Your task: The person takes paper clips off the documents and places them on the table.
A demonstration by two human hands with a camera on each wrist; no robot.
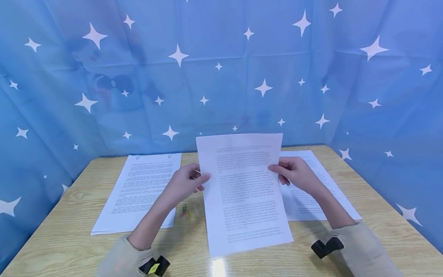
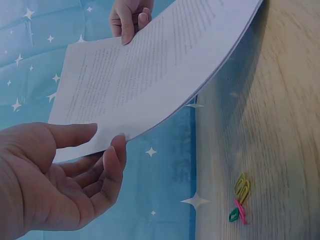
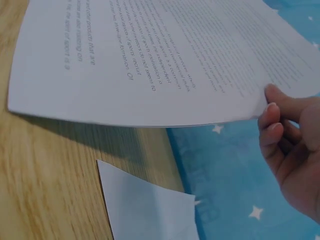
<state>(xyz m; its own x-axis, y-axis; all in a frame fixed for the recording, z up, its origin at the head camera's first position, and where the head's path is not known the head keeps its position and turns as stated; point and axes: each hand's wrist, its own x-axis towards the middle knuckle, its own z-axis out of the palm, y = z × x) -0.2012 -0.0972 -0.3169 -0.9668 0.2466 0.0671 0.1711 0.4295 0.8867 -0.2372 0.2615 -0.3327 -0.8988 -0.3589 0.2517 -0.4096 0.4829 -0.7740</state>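
Note:
A thin set of printed sheets (image 1: 245,192) stands tilted up above the table, text facing me. My left hand (image 1: 185,181) pinches its left edge, thumb on the front and fingers behind. On the opposite edge, my right hand (image 1: 294,173) grips the paper between thumb and fingers, a little higher up. The right wrist view shows the sheets (image 3: 125,95) bowing, with their edges close together. Several loose paper clips (image 2: 240,200) in yellow, pink and green lie on the wood below my left hand.
To the left lies a printed stack (image 1: 145,184) with two paper clips (image 1: 169,156) on its top edge. Another printed stack (image 1: 304,207) lies at the right, partly behind my right arm. A blue star-patterned curtain (image 1: 221,77) hangs behind the wooden table (image 1: 62,238).

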